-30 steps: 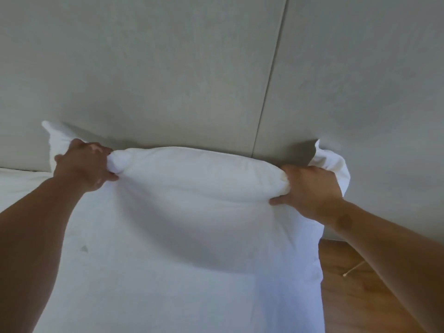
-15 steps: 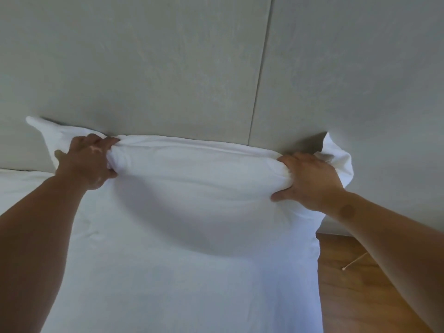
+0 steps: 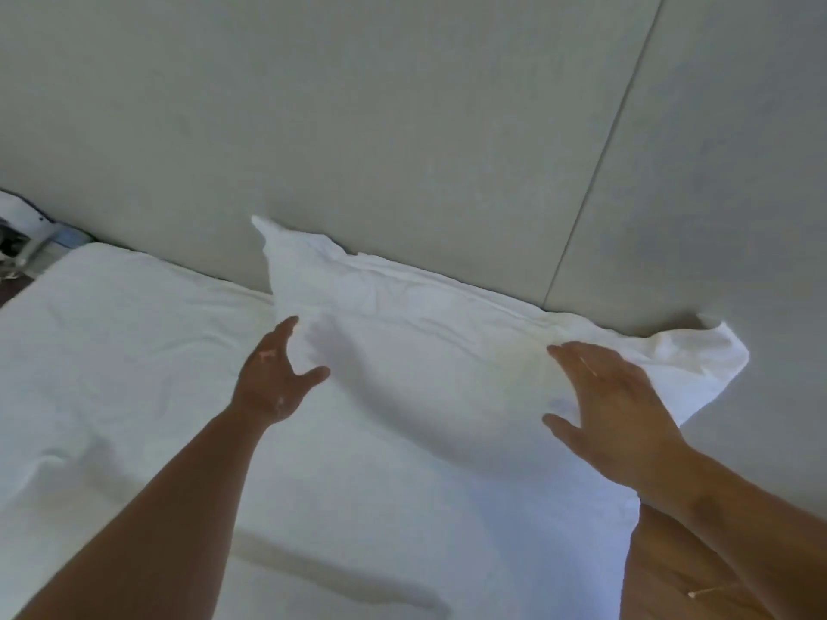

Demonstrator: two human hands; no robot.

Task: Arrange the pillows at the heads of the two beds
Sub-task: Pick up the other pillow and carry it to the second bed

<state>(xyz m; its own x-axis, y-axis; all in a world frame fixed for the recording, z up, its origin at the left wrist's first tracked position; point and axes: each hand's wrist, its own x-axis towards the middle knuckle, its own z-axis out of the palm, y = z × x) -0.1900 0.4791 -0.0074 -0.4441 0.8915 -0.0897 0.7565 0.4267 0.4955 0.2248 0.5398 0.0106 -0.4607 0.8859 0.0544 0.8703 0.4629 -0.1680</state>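
A white pillow [image 3: 438, 346] lies on the white bed [image 3: 112, 373] with its top edge against the grey padded headboard [image 3: 358, 127]. Its right corner sticks out past the bed's right side. My left hand [image 3: 275, 380] hovers at the pillow's left side, fingers spread, holding nothing. My right hand [image 3: 613, 404] is over the pillow's right part, fingers apart, palm down, touching or just above the fabric.
Wooden floor [image 3: 671, 575] shows at the lower right beside the bed, with a thin pale stick [image 3: 711, 590] lying on it. At the far left edge, past the mattress corner, sits some clutter [image 3: 18, 234]. A seam [image 3: 604, 149] runs down the headboard.
Both hands have let go of the pillow's top edge and drawn back with fingers open. The pillow now rests against the headboard. My view has shifted left.
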